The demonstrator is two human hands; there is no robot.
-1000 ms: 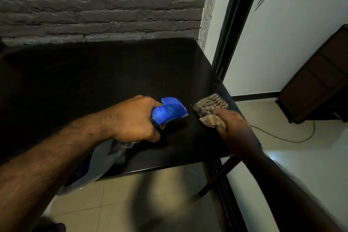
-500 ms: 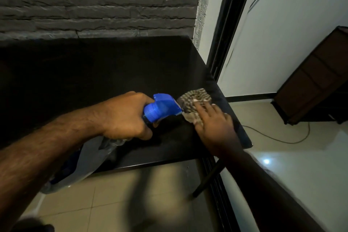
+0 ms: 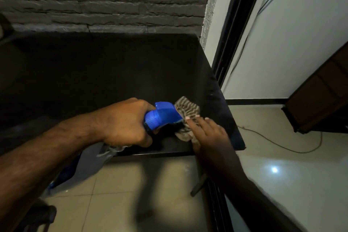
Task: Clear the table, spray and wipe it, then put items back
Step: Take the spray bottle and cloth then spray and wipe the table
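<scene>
1. Two hands are working at the near right corner of the tabletop. My left hand is wrapped round the neck of the spray bottle, fingers curled tight under its blue head. The nozzle points right, toward the cloth.
2. My right hand lies flat on the striped cloth with its fingers straight. It grips nothing and only presses the cloth to the top.
3. Change over the last second: cloth and right hand have travelled left along the near edge. They started close against the right edge and are now just beside the nozzle. The cloth's left border touches the blue head or slips behind it; I cannot tell which.
4. The right fingers were hard to make out a second ago. They now show plainly, laid out across the cloth.
5. Left hand: same grip throughout, hardly shifted against the near edge. The bottle's clear body hangs past that edge, below my wrist.
6. Reading: a wiping stroke is under way, sweeping in from the right edge. That corner strip looks covered; the wide stretch toward the left and far edges is probably still to do.
7. Wetness: the top is too dark to show spray or streaks.
8. Returning the items has not yet begun, by my judgement.
</scene>
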